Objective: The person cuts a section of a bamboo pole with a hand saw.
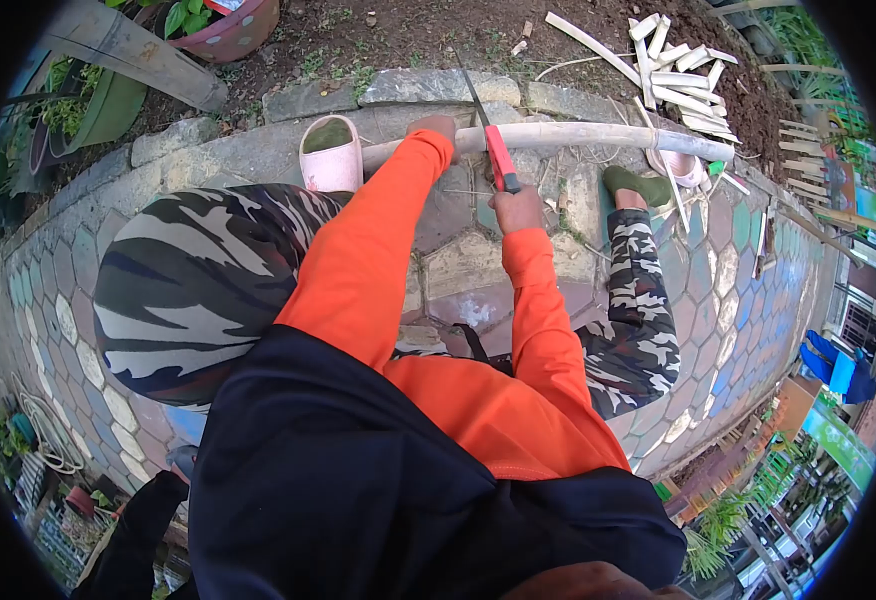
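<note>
Bamboo pole (pixel 578 136) lying along the stone kerb of the paved path, left hand (pixel 436 127) closed on it, right hand (pixel 516 208) clamped on red-handled saw (pixel 499 155) crossing it; spotted flowerpot (pixel 233 30) holding green leaves, far left.

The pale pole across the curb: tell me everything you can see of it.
The pale pole looks like bamboo or peeled wood, long, round and smooth. It lies about level on the stone curb. The left hand presses on it; the right hand holds a red-handled saw whose blade crosses it. A pink slipper sits at its left end.
</note>
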`<state>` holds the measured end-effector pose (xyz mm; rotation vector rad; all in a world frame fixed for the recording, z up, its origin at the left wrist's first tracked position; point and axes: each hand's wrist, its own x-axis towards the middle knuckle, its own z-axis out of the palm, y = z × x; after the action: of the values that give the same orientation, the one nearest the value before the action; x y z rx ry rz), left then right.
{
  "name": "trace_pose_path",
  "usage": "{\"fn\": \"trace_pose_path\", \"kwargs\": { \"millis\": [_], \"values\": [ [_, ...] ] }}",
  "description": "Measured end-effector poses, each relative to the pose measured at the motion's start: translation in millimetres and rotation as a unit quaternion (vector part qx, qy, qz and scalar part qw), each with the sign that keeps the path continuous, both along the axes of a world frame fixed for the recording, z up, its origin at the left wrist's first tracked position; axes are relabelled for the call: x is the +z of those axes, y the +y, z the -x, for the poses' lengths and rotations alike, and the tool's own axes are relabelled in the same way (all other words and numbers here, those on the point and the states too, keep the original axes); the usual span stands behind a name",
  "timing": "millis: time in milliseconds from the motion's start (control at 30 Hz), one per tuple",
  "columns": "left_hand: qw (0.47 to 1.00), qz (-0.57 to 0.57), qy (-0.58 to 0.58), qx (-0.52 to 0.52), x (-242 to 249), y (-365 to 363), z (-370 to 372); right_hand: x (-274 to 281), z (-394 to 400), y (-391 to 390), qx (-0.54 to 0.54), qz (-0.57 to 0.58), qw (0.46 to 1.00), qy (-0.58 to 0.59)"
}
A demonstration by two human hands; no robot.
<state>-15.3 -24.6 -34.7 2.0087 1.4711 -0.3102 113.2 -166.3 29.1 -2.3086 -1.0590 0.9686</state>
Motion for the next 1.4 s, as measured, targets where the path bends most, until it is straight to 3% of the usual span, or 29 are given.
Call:
{"fn": "trace_pose_path", "kwargs": {
  "millis": [100,167,300,367,400,500,633,833,933,1033,1233,1400],
  "values": [
    [1.000,-0.008,0.001,-0.002,2,1,2,-16,-3,12,0.007,0.011,0.998,-0.066],
    [1.000,-0.003,-0.002,0.001,7,0,4,-1,-11,-12,0.009,0.054,0.998,0.032],
    [1.000,-0.001,-0.001,-0.005,-5,1,0,23,-9,-44,-0.004,0.066,0.997,0.032],
    [1.000,0.001,-0.008,0.004,-10,5,0,-9,-10,-21,0.007,-0.005,0.999,-0.033],
    [1.000,0.002,-0.009,0.000,-7,1,-2,5,1,-1,0.008,0.019,0.998,-0.057],
    [1.000,-0.003,0.000,0.005,1,1,4,-8,-5,19,0.004,0.039,0.999,-0.002],
    [1.000,-0.008,-0.008,0.016,0,7,3,13,-20,-47,0.007,0.023,0.999,0.037],
    [1.000,-0.008,-0.010,0.008,-6,8,-1,-17,-2,25,-0.004,0.034,0.999,-0.035],
    [1.000,-0.007,-0.003,0.009,3,5,4,-1,-11,7,0.010,0.049,0.998,0.049],
    [1.000,-0.005,-0.006,0.010,-4,7,3,10,-20,-43,0.012,0.046,0.997,0.054],
    [1.000,0.003,-0.007,0.007,4,5,2,-44,-7,25,-0.023,-0.003,0.999,-0.033],
    [1.000,0.006,-0.004,0.010,2,4,5,15,-15,-31,0.003,0.047,0.998,0.045]
  ]
}}
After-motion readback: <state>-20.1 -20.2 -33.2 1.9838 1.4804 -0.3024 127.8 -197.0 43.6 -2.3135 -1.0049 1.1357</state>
